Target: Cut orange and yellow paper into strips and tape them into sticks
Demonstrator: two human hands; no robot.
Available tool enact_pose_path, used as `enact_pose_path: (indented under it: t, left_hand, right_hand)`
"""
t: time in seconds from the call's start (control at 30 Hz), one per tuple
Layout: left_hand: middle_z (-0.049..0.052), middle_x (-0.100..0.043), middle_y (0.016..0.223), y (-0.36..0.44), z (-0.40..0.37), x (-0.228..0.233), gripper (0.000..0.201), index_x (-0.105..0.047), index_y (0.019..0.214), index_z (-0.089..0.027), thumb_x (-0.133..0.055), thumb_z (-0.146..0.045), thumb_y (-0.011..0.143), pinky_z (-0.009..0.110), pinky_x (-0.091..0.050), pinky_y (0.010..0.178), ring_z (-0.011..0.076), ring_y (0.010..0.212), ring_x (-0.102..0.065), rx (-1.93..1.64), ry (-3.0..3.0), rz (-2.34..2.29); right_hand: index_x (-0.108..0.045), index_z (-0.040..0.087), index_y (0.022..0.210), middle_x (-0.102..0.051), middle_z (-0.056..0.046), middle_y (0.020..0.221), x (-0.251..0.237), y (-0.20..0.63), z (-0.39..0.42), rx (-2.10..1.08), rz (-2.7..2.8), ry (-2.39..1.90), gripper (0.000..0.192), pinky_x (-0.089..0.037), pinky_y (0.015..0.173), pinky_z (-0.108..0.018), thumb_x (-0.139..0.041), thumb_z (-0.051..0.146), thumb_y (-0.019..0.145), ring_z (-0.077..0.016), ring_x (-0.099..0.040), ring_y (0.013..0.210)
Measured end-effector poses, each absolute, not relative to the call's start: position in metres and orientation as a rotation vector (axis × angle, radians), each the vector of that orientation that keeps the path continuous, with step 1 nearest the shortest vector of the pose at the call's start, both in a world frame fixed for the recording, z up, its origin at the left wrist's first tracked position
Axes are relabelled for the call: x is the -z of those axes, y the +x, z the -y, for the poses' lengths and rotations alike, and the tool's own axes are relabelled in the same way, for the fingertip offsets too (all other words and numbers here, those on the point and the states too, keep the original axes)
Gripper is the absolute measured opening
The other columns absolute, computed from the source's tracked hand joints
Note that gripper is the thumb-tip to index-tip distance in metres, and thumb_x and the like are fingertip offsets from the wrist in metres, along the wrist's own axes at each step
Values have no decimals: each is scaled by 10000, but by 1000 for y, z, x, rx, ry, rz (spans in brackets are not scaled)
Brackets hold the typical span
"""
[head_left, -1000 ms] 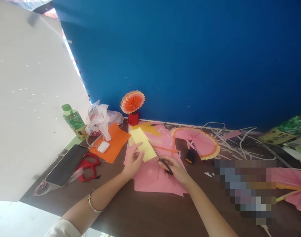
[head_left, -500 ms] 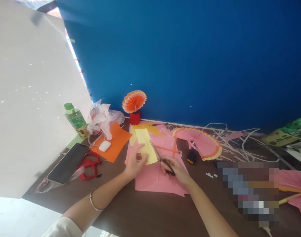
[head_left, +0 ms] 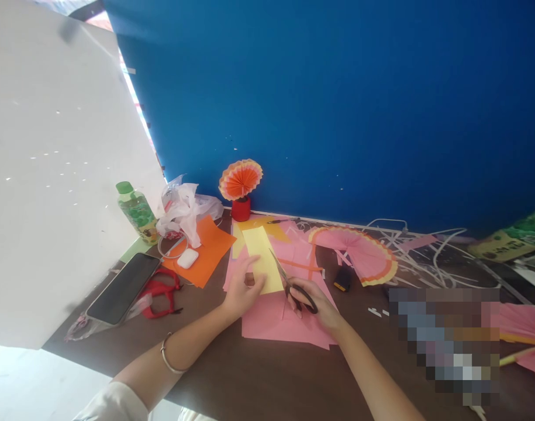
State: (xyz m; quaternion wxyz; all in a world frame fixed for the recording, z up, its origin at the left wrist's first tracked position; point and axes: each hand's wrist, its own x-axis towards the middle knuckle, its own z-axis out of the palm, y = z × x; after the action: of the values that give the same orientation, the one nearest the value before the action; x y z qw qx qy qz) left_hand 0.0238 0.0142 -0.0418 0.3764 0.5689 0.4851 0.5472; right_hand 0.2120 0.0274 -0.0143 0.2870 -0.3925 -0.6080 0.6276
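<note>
My left hand (head_left: 241, 290) pinches the near left edge of a yellow paper strip (head_left: 262, 257) that lies over pink paper sheets (head_left: 280, 316). Black-handled scissors (head_left: 293, 283) are in my right hand (head_left: 315, 304), with the blades along the strip's right edge, pointing away from me. A bracelet sits on my left wrist (head_left: 167, 358).
Dark table (head_left: 258, 380) against a blue wall. On the left lie a phone (head_left: 123, 289), red scissors (head_left: 162, 292), an earbud case (head_left: 187, 258) on orange paper, a green bottle (head_left: 136, 211) and a plastic bag. Paper fans (head_left: 241, 179) (head_left: 359, 252) and white strips lie behind and to the right.
My left hand has shifted from resting flat on the yellow strip to pinching its near edge. The scissors have stayed at the strip's right side, and the view has drifted slightly.
</note>
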Motion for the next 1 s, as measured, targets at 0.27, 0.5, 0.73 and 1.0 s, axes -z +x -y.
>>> enact_pose_path:
  t: [0.27,0.5,0.73,1.0]
  left_hand:
    - [107,-525,1128,28,-8,46,380,-444,1166,-202,-507,-272,797,233,-533,570,122,713,-609,-1321,1684,-1225]
    - [89,-549,1097,30,-4,44,397,-444,1170,-217,-515,-281,784,237,-540,572,115,682,-600,-1268,1801,-1241]
    - [88,-541,1107,31,-3,42,406,-427,1181,-208,-510,-284,791,232,-538,576,101,657,-591,-1259,1824,-1245]
    - [87,-534,1107,30,-3,44,409,-413,1188,-212,-508,-277,795,251,-542,627,104,677,-590,-1264,1819,-1218]
  right_hand:
    - [-560,169,818,-511,8,578,15,212,-29,-1663,1621,-1064,361,-361,476,-251,-517,522,754,-122,-480,475]
    - [-606,231,915,-585,-36,744,27,215,-26,-1530,1495,-1216,453,-433,577,-299,-556,605,664,-198,-552,683]
    - [-611,246,920,-606,-58,839,31,214,-25,-1554,1435,-1144,408,-445,701,-340,-574,571,676,-230,-553,813]
    - [-609,249,929,-588,-41,753,36,220,-29,-1525,1521,-1205,399,-435,596,-306,-529,572,710,-203,-531,685]
